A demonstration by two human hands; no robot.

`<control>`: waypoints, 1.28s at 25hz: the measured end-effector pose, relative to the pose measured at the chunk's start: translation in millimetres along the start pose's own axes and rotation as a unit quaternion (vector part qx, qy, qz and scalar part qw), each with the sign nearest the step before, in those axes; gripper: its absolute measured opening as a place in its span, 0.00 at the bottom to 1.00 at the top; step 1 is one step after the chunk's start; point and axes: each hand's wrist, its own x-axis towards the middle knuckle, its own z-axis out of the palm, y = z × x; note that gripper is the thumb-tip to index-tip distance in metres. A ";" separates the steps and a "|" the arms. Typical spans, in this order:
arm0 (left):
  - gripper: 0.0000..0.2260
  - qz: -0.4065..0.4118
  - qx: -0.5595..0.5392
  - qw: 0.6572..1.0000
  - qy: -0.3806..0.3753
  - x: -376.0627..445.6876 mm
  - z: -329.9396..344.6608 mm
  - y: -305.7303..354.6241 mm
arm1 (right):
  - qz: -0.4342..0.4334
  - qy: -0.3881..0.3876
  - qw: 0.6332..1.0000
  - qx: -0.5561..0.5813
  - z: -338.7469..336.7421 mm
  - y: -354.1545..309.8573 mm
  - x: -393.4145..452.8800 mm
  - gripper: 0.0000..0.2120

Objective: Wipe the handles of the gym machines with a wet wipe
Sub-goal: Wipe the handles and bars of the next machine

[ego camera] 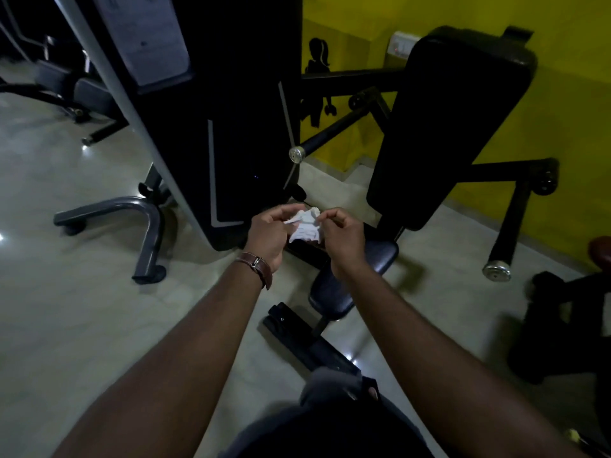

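Holding a crumpled white wet wipe (305, 226) at frame centre, between left hand (269, 234) and right hand (340, 234), both with fingers curled and pinching opposite edges of the sheet. Looks like the unfolding or refolding step, done in the air ahead of any wiping; no handle touched yet. Wipe hanging above the small dark padded seat (350, 279) of the black gym machine (231, 127), apart from every bar.

Next move, by judgement: spreading the sheet flat over one palm, then reaching to a handle. Nearest candidates the black bar with chrome end cap (297, 154) just above the hands, and the second chrome-capped black bar (496, 270) at right, lower. Wrapping the wipe round the bar and sliding along it probably called for.

Room for moving: open grey floor (82, 309) at left and lower left. Tighter at right, with the tall black back pad (456, 127) and its frame close beside the yellow wall (562, 94). Brown leather wrist strap (256, 264) on the left wrist, clear of the wipe.
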 end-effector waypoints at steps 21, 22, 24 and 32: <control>0.08 0.005 0.054 0.998 -0.036 260.1 -13.8 24.8 | -0.064 0.158 0.985 -0.031 88.2 0.3 201.0 0.19; 0.07 0.012 0.060 0.998 -0.028 269.8 -12.3 24.5 | -0.069 0.173 0.981 -0.053 93.6 -0.8 207.1 0.19; 0.07 0.023 0.063 0.998 -0.023 289.3 -9.9 25.0 | -0.079 0.197 0.974 -0.084 106.1 -4.3 217.6 0.17; 0.05 -0.116 0.002 0.988 -0.098 357.7 -17.6 20.5 | -0.021 0.251 0.934 -0.254 172.9 -10.9 247.9 0.15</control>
